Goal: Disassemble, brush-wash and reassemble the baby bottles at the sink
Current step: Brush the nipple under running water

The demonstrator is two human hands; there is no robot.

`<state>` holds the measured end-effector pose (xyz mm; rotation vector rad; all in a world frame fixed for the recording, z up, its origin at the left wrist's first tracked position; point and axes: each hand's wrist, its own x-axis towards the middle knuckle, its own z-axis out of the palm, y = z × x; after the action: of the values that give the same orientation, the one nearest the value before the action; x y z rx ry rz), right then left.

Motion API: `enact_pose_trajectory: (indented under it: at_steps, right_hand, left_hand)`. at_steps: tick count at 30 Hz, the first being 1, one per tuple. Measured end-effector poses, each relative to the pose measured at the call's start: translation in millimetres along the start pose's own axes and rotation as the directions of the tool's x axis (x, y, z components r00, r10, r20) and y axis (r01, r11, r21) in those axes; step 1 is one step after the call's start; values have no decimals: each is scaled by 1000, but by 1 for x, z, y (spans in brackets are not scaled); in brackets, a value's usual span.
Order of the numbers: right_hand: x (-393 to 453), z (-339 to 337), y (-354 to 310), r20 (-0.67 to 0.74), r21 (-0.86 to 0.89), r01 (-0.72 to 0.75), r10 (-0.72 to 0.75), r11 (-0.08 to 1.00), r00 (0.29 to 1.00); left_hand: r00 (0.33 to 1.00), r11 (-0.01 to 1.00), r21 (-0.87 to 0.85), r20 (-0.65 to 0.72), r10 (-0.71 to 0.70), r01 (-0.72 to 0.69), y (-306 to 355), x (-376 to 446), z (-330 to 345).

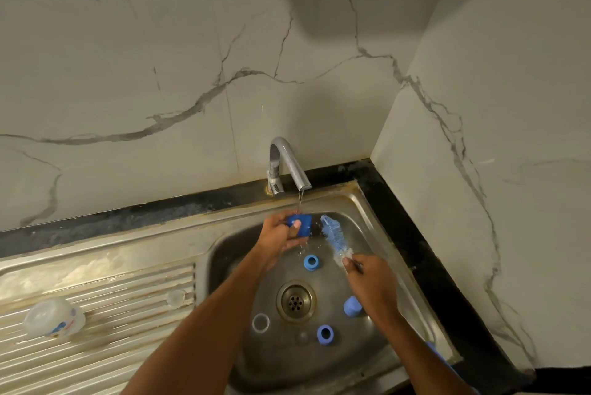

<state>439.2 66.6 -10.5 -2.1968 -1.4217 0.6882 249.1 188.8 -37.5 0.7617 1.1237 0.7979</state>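
Curled around a dark blue cap (302, 224) under the tap's (289, 161) thin stream, the left hand (281, 233) holds it above the sink (361, 202), while the right hand (372, 282) grips what looks like the wire stem of a blue bottle brush (332, 236), with two blue rings (311, 262) (325, 334) lying in the basin below.

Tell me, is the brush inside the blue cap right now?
No, the brush is beside the blue cap, held apart in the right hand.
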Motion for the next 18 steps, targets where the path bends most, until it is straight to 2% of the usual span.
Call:
enact_pose_trajectory:
  at_steps: [2,9,12,15,16,18]
  right_hand:
    - [0,2,1,7,-6,7,-7,1000,1000]
    - [2,5,2,-5,64,3,-3,998,1000]
    - [2,7,3,-34,74,1,1,997,999]
    - [6,7,9,-38,51,19,-17,999,999]
    - [7,7,11,-39,55,27,-24,998,999]
    - [7,7,13,-39,66,35,-33,997,999]
  left_hand:
    - [997,991,-112,17,-74,76,-4,-2,-2]
    - [992,974,-192,25,-121,124,-14,-7,-10]
    - [998,999,-4,30,-52,52,-11,-7,-5]
    - [995,984,165,-57,76,-66,-8,-2,-2]
    - [987,953,280,-77,139,-113,-7,-2,0]
    - [969,809,559,-33,244,-184,-7,0,6]
